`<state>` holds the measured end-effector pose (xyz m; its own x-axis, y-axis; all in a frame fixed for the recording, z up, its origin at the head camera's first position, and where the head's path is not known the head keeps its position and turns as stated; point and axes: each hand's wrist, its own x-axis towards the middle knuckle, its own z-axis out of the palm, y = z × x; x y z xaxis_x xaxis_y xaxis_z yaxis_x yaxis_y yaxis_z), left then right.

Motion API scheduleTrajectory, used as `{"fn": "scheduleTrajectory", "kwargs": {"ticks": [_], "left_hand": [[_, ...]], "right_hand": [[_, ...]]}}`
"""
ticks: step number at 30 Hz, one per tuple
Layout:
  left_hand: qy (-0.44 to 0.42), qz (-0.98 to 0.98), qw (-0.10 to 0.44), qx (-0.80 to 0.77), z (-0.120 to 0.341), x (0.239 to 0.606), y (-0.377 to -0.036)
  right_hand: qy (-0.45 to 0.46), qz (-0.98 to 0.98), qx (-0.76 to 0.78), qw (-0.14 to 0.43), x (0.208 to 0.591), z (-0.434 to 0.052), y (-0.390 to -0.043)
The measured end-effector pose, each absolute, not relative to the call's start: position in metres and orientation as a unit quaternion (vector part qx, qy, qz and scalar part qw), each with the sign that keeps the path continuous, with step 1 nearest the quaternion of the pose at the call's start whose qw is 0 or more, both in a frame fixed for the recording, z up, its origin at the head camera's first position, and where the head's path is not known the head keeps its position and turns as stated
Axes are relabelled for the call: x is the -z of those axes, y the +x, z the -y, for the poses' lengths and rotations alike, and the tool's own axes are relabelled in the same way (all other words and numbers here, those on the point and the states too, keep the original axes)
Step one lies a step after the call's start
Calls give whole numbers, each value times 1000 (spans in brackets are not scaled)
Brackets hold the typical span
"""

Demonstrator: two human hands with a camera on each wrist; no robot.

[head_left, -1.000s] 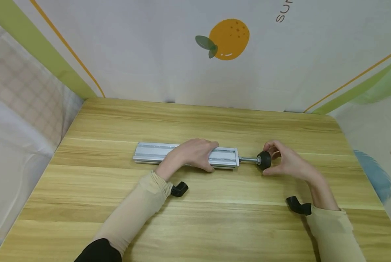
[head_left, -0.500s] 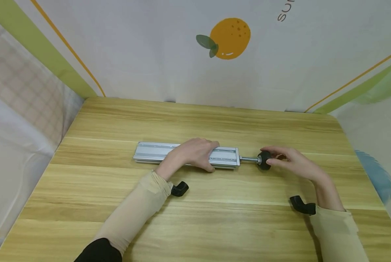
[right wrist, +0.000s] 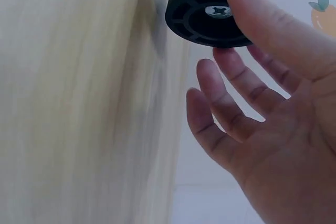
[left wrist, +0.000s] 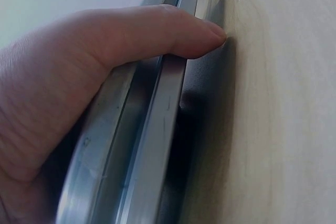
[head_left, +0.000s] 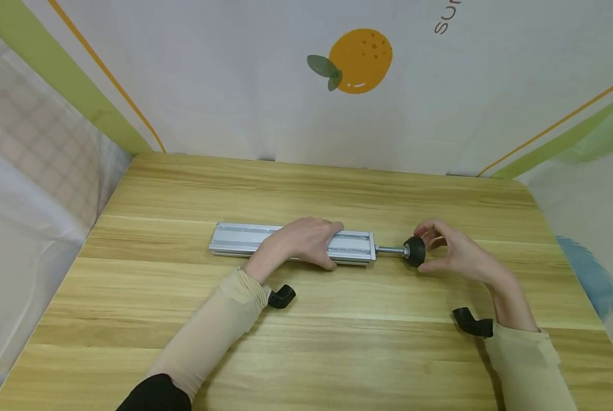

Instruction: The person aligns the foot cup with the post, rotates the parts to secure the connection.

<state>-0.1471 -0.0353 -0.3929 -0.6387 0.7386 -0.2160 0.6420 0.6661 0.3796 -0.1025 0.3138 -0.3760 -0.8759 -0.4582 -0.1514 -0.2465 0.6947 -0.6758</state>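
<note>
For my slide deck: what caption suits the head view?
Left hand holds an aluminium rail on a wooden table while right hand pinches the black foot at its end.

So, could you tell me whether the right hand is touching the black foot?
Touching: in the right wrist view, the right hand lays its thumb on the black foot's rim.

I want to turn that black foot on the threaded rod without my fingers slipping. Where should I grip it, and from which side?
Probably grip the black foot by its round rim, coming from the open right end as the right hand does. It is a flat disc and the rod blocks its left side, while the left hand steadies the aluminium rail.
</note>
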Motion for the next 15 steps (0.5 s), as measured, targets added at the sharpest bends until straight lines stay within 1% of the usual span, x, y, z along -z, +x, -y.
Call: {"fn": "scheduleTrajectory", "kwargs": {"ticks": [4, 10, 15], "left_hand": [[385, -895, 178, -134, 35, 392, -147], [386, -896, 176, -132, 35, 392, -147], [386, -896, 178, -129, 35, 393, -147]], "right_hand": [[-218, -899, 343, 162, 375, -318, -101], [-208, -896, 334, 205, 372, -321, -99], [-209, -891, 345, 210, 372, -321, -99]]}}
